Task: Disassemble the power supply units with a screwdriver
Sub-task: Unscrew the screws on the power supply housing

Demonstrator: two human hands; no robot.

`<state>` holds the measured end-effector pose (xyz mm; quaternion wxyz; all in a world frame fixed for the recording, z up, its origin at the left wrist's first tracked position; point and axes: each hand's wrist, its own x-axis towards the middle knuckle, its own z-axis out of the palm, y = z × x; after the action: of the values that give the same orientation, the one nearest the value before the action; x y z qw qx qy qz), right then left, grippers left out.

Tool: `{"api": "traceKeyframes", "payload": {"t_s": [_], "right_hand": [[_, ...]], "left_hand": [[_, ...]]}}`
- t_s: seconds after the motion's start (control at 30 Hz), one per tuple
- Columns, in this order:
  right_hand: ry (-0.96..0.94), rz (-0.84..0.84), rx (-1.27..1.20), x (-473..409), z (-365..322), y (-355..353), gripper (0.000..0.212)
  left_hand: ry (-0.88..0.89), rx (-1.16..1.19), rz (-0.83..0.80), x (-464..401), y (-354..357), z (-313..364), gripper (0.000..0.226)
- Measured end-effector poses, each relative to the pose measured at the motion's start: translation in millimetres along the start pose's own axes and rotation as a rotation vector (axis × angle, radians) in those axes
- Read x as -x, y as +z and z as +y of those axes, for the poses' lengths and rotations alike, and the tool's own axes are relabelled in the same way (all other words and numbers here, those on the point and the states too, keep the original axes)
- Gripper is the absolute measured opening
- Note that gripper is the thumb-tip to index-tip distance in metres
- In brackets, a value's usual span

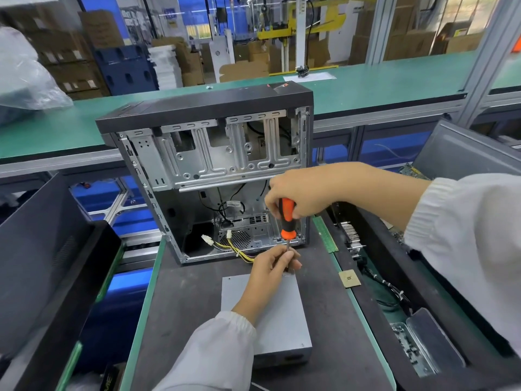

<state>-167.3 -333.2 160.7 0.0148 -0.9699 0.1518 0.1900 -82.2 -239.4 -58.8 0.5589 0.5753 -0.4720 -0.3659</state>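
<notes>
1. The right hand (298, 193) has its fingers curled in a tight grip round the top of the orange and black handle of a screwdriver (287, 220), which stands nearly upright with the handle uppermost.
2. The left hand (270, 266) pinches the thin metal shaft of the screwdriver low down between thumb and fingertips, a narrow grip just above the tip.
3. The tip itself is hidden behind the left hand's fingers, so whether it sits in a screw cannot be told.
4. The flat grey metal power supply unit (279, 328) lies on the dark bench (191, 306) directly under the left hand and wrist, its far right corner beneath the screwdriver.
5. Just beyond the unit stands an open black and silver computer case (214, 165), side panel off, bare metal frame facing the person.
6. Yellow and black cables with white connectors (225, 245) trail out of the bottom of the case towards the left hand.
7. To the right of the unit, a small square gold-coloured processor chip (349, 278) lies at the bench edge, and a long green memory stick (325, 234) lies farther back, beside the case.
8. Both arms wear white sleeves (465, 230).
</notes>
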Motion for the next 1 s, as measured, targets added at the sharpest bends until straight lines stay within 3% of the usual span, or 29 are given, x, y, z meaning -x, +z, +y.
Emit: {"api": "traceKeyframes", "payload": {"t_s": [0.1, 0.23, 0.37, 0.47, 0.5, 0.63, 0.7, 0.77, 0.9, 1.0], "right_hand": [[-0.012, -0.064, -0.134, 3.6, 1.3, -4.1, 0.037], [0.262, 0.073, -0.153, 4.3, -4.1, 3.5, 0.074], [0.245, 0.151, 0.094, -5.1, -0.7, 10.5, 0.058], [0.109, 0.034, 0.026, -1.8, 6.6, 3.6, 0.016], [0.080, -0.016, -0.029, 0.6, 7.6, 0.1, 0.011], [0.074, -0.067, -0.200, 5.7, 7.1, -5.3, 0.046], [0.230, -0.014, -0.219, 7.5, 1.6, -4.0, 0.069], [0.327, 0.022, -0.122, 4.6, -2.4, 1.3, 0.079], [0.215, 0.057, 0.058, -1.1, -3.9, 6.5, 0.052], [0.083, -0.040, -0.003, 3.9, -2.4, -2.7, 0.013]], "left_hand": [[-0.003, 0.004, -0.007, 0.5, 1.3, -0.1, 0.022], [-0.001, 0.011, -0.007, 1.3, 1.5, 0.2, 0.021], [0.026, -0.014, -0.004, 1.1, 1.5, -0.3, 0.021], [0.037, -0.017, 0.006, -1.1, 1.1, -0.5, 0.022], [0.037, -0.022, 0.006, -1.0, 1.5, -0.9, 0.022], [0.019, -0.021, -0.002, -0.4, 2.2, -2.5, 0.020], [0.017, -0.023, -0.002, -0.1, 2.2, -2.7, 0.020], [0.019, -0.022, -0.003, 0.5, 2.1, -2.3, 0.019], [0.036, -0.010, -0.003, 1.5, 2.0, -1.8, 0.020], [0.047, -0.018, -0.011, 0.8, 2.7, -1.9, 0.021]]}}
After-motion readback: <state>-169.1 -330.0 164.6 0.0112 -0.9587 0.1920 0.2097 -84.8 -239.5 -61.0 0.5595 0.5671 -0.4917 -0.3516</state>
